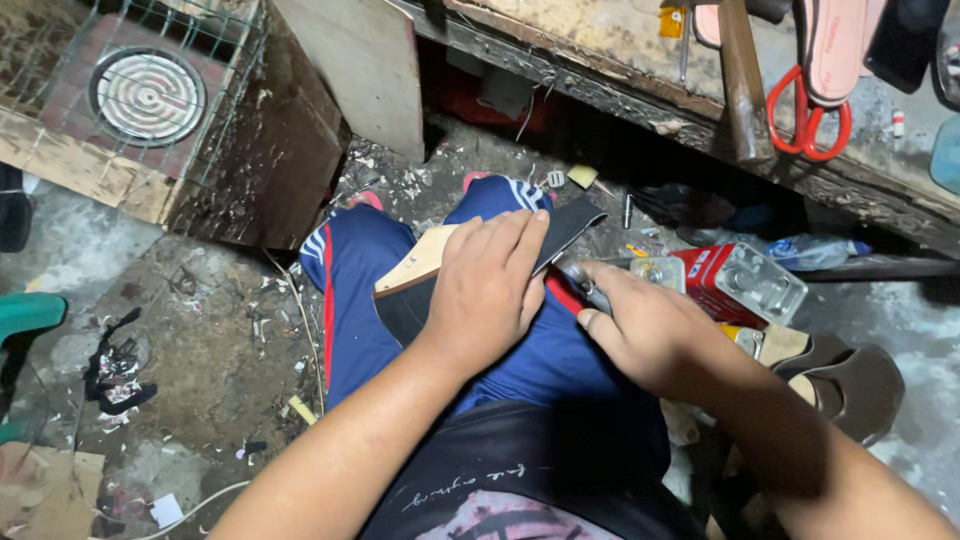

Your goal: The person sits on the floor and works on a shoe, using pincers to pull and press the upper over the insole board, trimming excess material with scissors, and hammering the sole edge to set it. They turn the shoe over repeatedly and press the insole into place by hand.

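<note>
- Starting at the far left, a green plastic seat (28, 312) is cut off by the frame edge, so you see only a corner of it.
- Above it, a round coiled burner (147, 96) sits in a wire-meshed box; the mesh blurs its detail.
- Your left hand (487, 290) lies palm-down across a shoe sole piece (420, 262) resting on your blue-trousered thigh (365, 330); the grip is a flat, fingers-together press rather than a closed fist.
- That hand hides the sole's middle. Only a tan end shows to its left and a dark strip (573, 222) to its upper right, so the long axis runs from lower left up to upper right.
- Your right hand (650, 335) is curled shut around a red-handled tool (578, 287). Its grip hides most of the handle, and the metal tip disappears under your left fingers, so you cannot tell what kind of tool it is.
- Just beyond sits a red tin (725, 282), partly behind your knuckles.
- Further right, red-handled scissors (808, 120) hang off the worktop (620, 40) edge, blades hidden under a pink insole (835, 45).
</note>
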